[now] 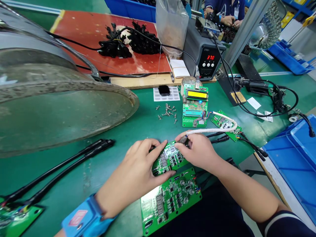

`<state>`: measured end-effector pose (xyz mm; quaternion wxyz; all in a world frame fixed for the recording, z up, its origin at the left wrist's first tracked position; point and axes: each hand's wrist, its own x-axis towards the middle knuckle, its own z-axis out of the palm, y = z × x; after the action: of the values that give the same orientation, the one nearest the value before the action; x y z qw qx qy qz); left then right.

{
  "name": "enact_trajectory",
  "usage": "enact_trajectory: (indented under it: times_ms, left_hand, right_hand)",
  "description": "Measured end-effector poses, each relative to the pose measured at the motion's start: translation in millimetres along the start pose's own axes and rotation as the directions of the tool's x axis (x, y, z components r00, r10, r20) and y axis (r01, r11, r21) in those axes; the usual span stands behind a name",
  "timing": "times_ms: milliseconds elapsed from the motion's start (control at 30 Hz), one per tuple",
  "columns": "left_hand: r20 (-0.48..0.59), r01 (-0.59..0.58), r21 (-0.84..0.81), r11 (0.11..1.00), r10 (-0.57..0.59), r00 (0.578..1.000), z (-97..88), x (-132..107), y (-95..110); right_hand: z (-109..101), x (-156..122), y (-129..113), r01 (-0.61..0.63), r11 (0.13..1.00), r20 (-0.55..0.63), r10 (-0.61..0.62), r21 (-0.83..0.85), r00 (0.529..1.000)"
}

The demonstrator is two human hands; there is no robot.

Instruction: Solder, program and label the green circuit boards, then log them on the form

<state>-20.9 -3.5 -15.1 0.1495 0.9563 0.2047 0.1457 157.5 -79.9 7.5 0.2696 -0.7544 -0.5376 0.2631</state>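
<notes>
My left hand (140, 164), with a blue strap at the wrist, grips the left end of a green circuit board (170, 154) between thumb and fingers. Over that board's far right part, my right hand (197, 148) pinches a dark connector (183, 139) at the end of a white-sleeved cable (209, 130). Whether the connector is seated in the board is hidden by my fingers. The cable runs to a programmer board (195, 113) with a lit yellow display (197, 94). A second circuit board (172, 197) lies nearer to me, just below the first.
A large round lamp or magnifier (69, 108) overhangs the left side. Behind stand a soldering station (207, 56) reading 370 and a clear plastic bag (171, 26). Small screws (168, 110) lie loose on the mat. Another board (225, 125) and a blue bin (293, 154) are at right; a co-worker's hands (229, 21) show behind.
</notes>
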Motion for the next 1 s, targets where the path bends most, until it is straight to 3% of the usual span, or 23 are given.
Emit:
enact_trajectory:
  times_ms: [733,1000]
  left_hand:
    - [0.020,0.077,-0.022,0.997,-0.077,0.997,1.9,4,2]
    - [0.123,0.138,-0.054,0.989,-0.130,0.984,-3.4,12,12]
  right_hand:
    - [-2,2,-1,-0.022,1.000,0.029,0.022,-0.019,0.999]
    - [-3,2,13,0.010,0.978,0.024,-0.015,0.209,1.000]
